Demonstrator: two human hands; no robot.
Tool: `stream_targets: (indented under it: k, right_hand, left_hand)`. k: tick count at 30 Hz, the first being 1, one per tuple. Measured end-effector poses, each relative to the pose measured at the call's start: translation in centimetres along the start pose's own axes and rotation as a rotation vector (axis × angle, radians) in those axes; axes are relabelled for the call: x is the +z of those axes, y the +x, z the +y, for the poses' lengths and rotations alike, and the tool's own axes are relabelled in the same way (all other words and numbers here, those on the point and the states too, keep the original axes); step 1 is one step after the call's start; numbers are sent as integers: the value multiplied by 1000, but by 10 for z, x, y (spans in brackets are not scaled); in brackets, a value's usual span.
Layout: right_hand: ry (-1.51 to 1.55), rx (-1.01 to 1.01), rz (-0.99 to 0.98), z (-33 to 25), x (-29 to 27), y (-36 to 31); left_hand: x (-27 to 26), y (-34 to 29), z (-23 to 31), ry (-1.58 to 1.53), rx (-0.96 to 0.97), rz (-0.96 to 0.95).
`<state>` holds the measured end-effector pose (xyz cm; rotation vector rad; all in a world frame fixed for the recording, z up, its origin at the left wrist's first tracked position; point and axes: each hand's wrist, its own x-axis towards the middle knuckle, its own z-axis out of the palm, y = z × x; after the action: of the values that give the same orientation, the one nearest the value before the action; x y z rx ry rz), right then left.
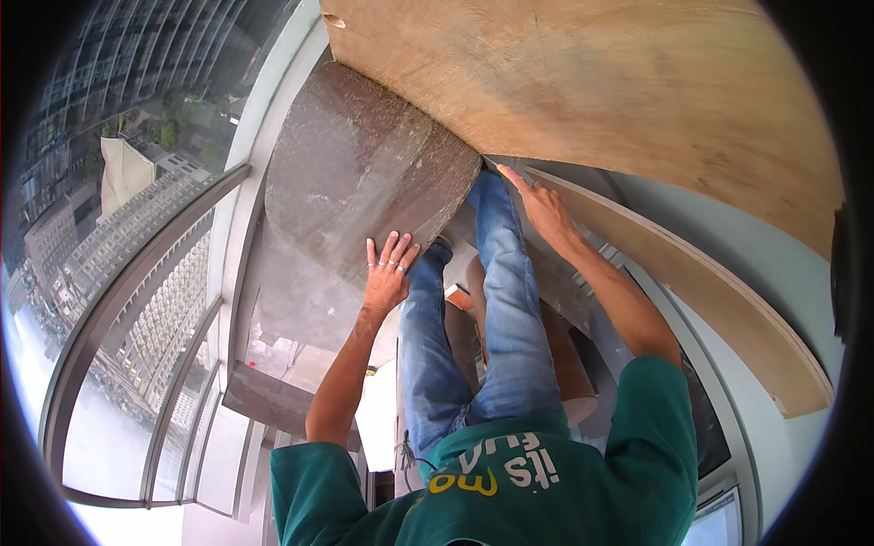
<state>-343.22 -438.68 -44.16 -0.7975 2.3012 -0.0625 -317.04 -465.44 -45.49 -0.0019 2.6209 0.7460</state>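
Note:
My left hand (389,271) lies spread on the near edge of a curved, brownish-grey sheet (364,173) with a scuffed surface. Rings show on its fingers. At the sheet's right corner, my right hand (539,200) is closed around a slim pointed tool (492,163); most of it is hidden by the fingers, so its kind is unclear. The tool's tip sits where the sheet meets the lower edge of a large plywood panel (592,82). My right index finger stretches along the tool.
A long, narrow plywood strip (692,278) runs along the right wall. On the left, tall windows with a metal rail (137,264) overlook buildings far below. My jean-clad legs (505,273) stand between, with a brown rounded piece (566,364) beside them.

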Motion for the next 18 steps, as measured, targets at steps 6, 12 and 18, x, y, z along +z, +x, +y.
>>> stream_targets:
  k: [6,12,18]
  right_hand:
    - [60,-17,30,-9,-30,-24]
    - [90,-19,129,-63,-21,58]
    - [13,10,-19,-29,-10,22]
  left_hand:
    - [5,-5,-1,-8,-23,-4]
    - [-1,4,4,-6,-19,-38]
    - [6,-5,-1,43,-2,5]
